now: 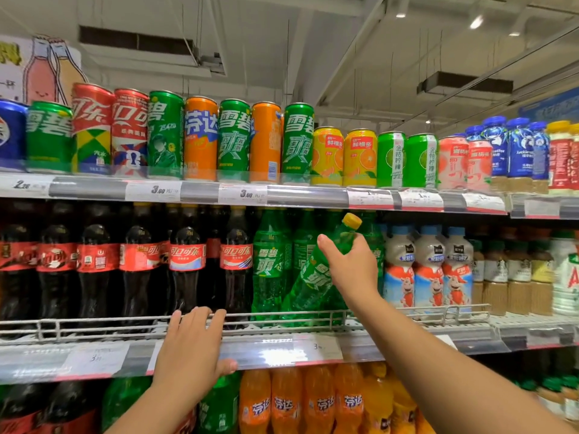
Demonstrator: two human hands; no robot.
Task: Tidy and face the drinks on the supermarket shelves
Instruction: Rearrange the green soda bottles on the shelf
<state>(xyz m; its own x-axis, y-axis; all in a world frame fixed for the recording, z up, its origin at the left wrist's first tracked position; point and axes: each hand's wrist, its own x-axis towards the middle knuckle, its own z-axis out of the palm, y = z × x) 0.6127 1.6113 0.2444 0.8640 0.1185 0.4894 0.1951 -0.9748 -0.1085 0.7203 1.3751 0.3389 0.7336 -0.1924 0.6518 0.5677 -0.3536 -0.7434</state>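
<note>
My right hand (352,264) grips a green Sprite bottle (313,277) with a yellow cap by its neck. The bottle leans, cap to the upper right, base down by the wire rail (282,317) of the middle shelf. Other green Sprite bottles (268,267) stand upright just left of and behind it. My left hand (191,346) rests on the front edge of the middle shelf, fingers straight over the wire rail, thumb under the price strip (282,352). Dark cola bottles (188,261) with red labels stand behind my left hand.
The top shelf holds a row of soda cans (200,136) and juice cans (360,158). Milky drink bottles with cartoon labels (429,270) stand right of the Sprite. Orange Fanta bottles (316,402) fill the bottom shelf, with green and cola bottles to their left.
</note>
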